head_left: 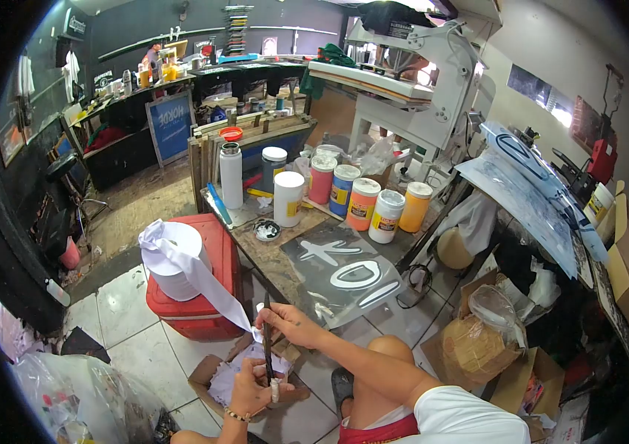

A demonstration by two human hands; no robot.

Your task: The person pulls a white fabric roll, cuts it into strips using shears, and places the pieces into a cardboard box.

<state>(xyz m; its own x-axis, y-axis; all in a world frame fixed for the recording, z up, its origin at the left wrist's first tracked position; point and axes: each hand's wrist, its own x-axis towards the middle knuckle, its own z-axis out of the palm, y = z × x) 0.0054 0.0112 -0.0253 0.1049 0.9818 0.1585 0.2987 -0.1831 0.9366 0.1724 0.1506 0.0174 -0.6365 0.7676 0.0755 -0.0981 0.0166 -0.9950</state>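
Observation:
A long white ribbon point(218, 296) lies over a white bucket-like roll point(181, 263) on a red cooler point(207, 325) and runs down to my hands. My right hand point(285, 323) is closed at the ribbon's end, beside the upper part of a dark, narrow upright tool point(268, 348). My left hand point(249, 386), with a beaded bracelet, is closed around the tool's lower part, near a small whitish piece. Whether the tool is scissors or a blade, I cannot tell. Below my hands, a cardboard box point(201, 379) holds white fabric pieces point(227, 383).
A low table point(255, 240) carries several paint jars point(362, 203), a white bottle point(231, 177) and a dark sheet with white lettering point(340, 270). Behind stands a white press machine point(403, 96). Cardboard boxes point(510, 385) are at right, plastic bags point(85, 392) at lower left.

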